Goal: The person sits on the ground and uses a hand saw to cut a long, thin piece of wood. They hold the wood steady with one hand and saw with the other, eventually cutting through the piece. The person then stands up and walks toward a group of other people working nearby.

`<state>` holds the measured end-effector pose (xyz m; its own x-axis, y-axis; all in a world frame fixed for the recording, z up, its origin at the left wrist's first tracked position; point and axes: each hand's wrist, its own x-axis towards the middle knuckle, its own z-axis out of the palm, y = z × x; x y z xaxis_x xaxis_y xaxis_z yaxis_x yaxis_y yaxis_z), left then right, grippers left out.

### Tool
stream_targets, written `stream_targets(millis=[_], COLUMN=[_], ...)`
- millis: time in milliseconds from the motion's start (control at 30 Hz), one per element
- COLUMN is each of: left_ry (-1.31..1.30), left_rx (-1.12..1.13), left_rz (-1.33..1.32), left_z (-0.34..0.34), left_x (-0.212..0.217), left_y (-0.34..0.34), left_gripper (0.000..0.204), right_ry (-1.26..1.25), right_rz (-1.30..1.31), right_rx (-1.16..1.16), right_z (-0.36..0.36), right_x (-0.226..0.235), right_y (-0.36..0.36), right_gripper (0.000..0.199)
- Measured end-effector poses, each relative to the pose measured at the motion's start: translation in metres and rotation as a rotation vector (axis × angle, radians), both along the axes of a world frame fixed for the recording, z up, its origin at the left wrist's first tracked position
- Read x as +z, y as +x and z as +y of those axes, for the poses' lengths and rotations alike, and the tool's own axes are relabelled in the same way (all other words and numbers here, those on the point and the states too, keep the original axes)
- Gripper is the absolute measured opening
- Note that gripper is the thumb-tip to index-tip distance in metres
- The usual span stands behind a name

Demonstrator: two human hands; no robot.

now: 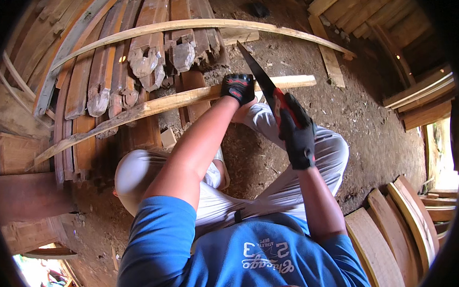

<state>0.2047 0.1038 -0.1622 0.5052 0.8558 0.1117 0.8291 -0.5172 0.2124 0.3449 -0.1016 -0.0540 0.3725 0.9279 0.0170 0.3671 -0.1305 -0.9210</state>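
Note:
My left hand [238, 88], in a black glove with red marks, is closed around a long, pale wooden strip [152, 106]. The strip slants from the lower left up to the right, its short end reaching past my hand. In my right hand [296, 133], also gloved, is the red-and-black handle of a handsaw [257, 69]. Its dark blade points up and away to the left, crossing the strip just right of my left hand. Whether the teeth touch the wood I cannot tell. My feet are below the strip, partly hidden.
Several weathered, notched beams [150, 40] lie side by side at the far left. Another long strip [195, 24] rests across them. Planks [377, 249] lean at the lower right, and more boards [420, 99] are stacked at the right. Bare dirt floor [370, 133] surrounds me.

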Motion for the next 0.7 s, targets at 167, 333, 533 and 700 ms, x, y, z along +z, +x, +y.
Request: stream_targets(millis=[167,333,533,700], left_ry=[0.02,-0.04,-0.02,-0.158], left_rx=[0.042,0.054,0.028,0.016], left_rz=[-0.046,0.104,0.184,0.332], left_z=[-0.004,-0.008,-0.011,-0.018], left_x=[-0.019,-0.034,-0.102,-0.135], left_y=[-0.014,-0.011,-0.016,-0.028], left_gripper=[0.025,0.024,0.024,0.025], right_ry=[0.137,0.149,0.103,-0.038], right_rz=[-0.059,-0.16,-0.042,0.147], right_rx=[0.104,0.091,0.006,-0.011], right_z=[0.027,0.027,0.017,0.016], right_x=[-0.01,-0.04,-0.122,-0.147], right_y=[-0.021,-0.011,0.0,-0.006], right_gripper=[0.043,0.042,0.043,0.043])
